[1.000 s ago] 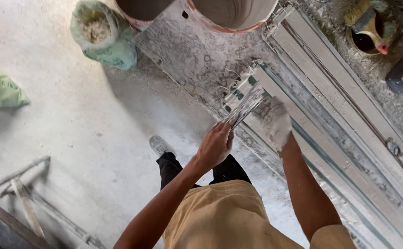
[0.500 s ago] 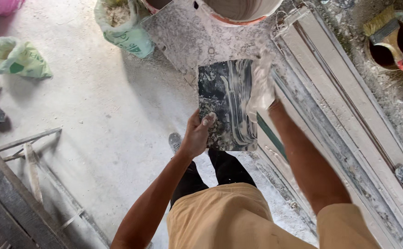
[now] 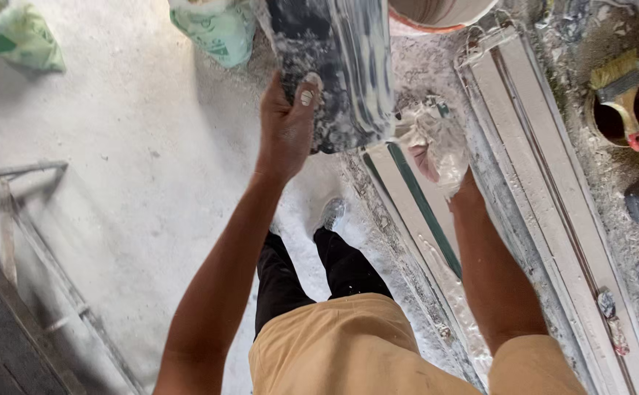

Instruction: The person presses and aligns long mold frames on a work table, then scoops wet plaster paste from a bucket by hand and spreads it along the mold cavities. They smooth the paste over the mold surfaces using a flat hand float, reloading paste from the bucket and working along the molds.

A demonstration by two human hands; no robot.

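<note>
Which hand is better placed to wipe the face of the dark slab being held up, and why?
The right hand. It is wrapped in a pale cloth and sits at the slab's lower right edge. The left hand has its grip on the slab's left side, thumb on the face, bearing it.

Left hand (image 3: pixel 286 128) has raised the tile (image 3: pixel 341 69) higher

The left hand (image 3: pixel 286 128) grips the near edge of a dark slab (image 3: pixel 338 66) smeared with white paste, thumb on its face; the plaster-caked right hand (image 3: pixel 433 146) sits just right of it, over pale metal rails (image 3: pixel 546 183), a bucket (image 3: pixel 436 13) beyond
</note>
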